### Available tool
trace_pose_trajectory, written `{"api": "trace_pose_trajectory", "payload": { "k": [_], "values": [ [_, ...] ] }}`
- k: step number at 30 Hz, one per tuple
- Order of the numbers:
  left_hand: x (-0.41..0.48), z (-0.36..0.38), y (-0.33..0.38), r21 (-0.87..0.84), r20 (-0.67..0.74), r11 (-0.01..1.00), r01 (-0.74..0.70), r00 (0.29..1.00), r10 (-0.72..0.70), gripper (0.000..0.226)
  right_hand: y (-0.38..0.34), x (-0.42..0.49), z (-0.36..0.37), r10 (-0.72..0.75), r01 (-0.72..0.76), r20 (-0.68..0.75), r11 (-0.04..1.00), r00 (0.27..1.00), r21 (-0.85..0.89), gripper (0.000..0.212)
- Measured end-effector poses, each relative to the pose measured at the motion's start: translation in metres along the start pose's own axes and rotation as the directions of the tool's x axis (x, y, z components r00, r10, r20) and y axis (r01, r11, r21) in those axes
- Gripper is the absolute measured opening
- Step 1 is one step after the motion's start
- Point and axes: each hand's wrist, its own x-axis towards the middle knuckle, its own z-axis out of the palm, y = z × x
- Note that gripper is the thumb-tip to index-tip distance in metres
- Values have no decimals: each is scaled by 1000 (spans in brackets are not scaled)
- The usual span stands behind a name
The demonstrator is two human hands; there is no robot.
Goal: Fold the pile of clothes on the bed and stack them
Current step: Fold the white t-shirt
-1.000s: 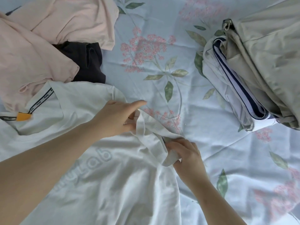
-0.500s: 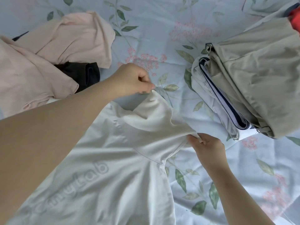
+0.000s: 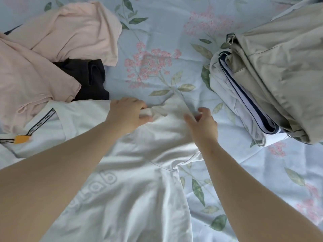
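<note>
A white T-shirt with pale lettering lies spread on the floral bed sheet, its sleeve pointing away from me. My left hand grips a bunched fold at the sleeve's left corner. My right hand rests on the sleeve's right edge with thumb and fingers loosely spread, holding nothing. To the right is the folded stack: a khaki garment on top of a white garment with navy trim.
The unfolded pile sits at the left: pink garments, a black garment, and a white garment with black tape and an orange tag. Bare sheet shows between the pile and the stack.
The sleeve, stretched in the air between both hands, now lies down on the sheet. My left hand has dropped lower, and my right hand has let go of its pinch.
</note>
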Motion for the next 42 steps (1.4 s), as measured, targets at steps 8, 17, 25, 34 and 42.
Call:
{"api": "trace_pose_trajectory", "payload": {
  "k": [8, 17, 25, 34, 42],
  "values": [
    [1, -11, -10, -151, -496, 989, -7, 866, -69, 20, -39, 42, -15, -32, 109, -200, 914, 979, 390, 14],
    [-111, 70, 37, -140, -226, 970, 199, 948, -227, 49, 49, -77, 5, 200, -162, -189, 967, 961, 199, 25],
    [-210, 99, 62, -124, -40, 946, 299, 951, -305, 52, 101, -173, 38, 21, 14, 142, 970, 990, -244, 17],
    [-328, 128, 90, -114, 45, 944, 309, 951, -306, 52, 149, -230, 19, 223, -204, 330, 975, 917, -90, 19],
    [-427, 155, 110, -146, 77, 914, 379, 925, -372, 54, 205, -286, -12, 298, -304, 67, 904, 952, 302, 9]
  ]
}}
